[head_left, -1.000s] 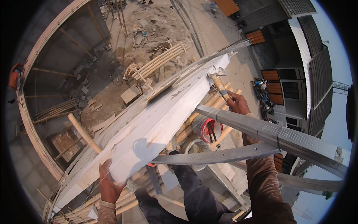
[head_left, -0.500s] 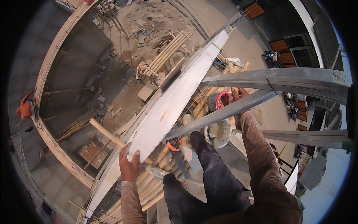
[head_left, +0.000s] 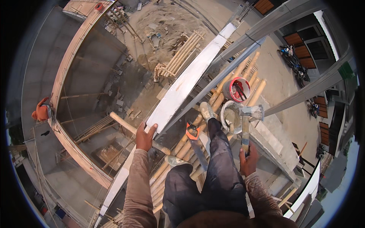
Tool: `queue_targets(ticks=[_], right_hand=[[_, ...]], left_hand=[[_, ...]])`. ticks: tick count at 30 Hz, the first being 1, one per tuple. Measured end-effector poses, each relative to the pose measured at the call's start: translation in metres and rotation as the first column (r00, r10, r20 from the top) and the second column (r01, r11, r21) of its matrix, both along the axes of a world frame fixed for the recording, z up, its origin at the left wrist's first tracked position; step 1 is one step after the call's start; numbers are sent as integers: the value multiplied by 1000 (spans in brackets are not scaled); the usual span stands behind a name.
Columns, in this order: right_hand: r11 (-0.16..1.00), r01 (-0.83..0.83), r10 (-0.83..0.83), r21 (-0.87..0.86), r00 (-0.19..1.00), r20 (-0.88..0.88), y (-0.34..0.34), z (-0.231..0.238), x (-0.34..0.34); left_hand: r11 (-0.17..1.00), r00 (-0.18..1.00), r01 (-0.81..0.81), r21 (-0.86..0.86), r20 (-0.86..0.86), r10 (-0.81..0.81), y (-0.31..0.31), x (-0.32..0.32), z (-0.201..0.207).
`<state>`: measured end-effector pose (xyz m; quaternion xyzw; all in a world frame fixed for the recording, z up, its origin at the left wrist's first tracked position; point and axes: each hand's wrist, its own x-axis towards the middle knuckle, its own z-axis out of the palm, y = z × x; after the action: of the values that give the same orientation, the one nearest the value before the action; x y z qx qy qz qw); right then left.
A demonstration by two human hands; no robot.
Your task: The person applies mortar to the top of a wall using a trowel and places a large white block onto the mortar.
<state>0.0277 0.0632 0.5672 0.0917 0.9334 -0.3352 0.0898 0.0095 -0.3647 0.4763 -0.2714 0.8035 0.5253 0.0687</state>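
My left hand (head_left: pixel 145 137) grips the edge of a long white-topped beam (head_left: pixel 178 89), thumb on its upper face, the other fingers partly hidden over the far side. In my right hand (head_left: pixel 248 159) is a hatchet (head_left: pixel 245 131), held by its worn handle with the flared metal head up, beside a bucket of grey mortar (head_left: pixel 231 117). A red-rimmed bucket (head_left: pixel 236 89) with dark-handled tools inside stands just beyond. Between my feet lies a handsaw (head_left: pixel 198 150) with an orange handle, resting on bamboo poles.
Bamboo poles (head_left: pixel 182 152) form the platform under my shoes. Grey metal channels (head_left: pixel 262 28) cross at the right. Far below are a sand heap (head_left: pixel 148 28) and a bamboo stack (head_left: pixel 182 53). Another person in orange (head_left: pixel 42 111) is at a curved wall on the left; motorcycles (head_left: pixel 294 66) stand at right.
My right hand has come back from beside the red-rimmed bucket and now holds the hatchet. My left hand stays on the beam. The view has shifted, and the metal channels appear in different places.
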Motion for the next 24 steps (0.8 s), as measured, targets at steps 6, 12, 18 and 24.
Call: queue_targets(ticks=[6, 12, 18, 24], right_hand=[[942, -320, 316, -100, 947, -52, -60, -13, 22], [813, -556, 546, -170, 831, -109, -150, -47, -36], [824, -554, 562, -117, 826, 47, -174, -53, -36], [860, -500, 509, -98, 853, 113, -163, -48, -38]], left_hand=[[1000, 998, 23, -12, 52, -22, 0, -7, 12], [998, 998, 57, 25, 16, -58, -5, -5, -5], [989, 993, 116, -86, -5, -117, -28, 5, -25], [980, 981, 191, -51, -38, -193, -17, -6, -19]])
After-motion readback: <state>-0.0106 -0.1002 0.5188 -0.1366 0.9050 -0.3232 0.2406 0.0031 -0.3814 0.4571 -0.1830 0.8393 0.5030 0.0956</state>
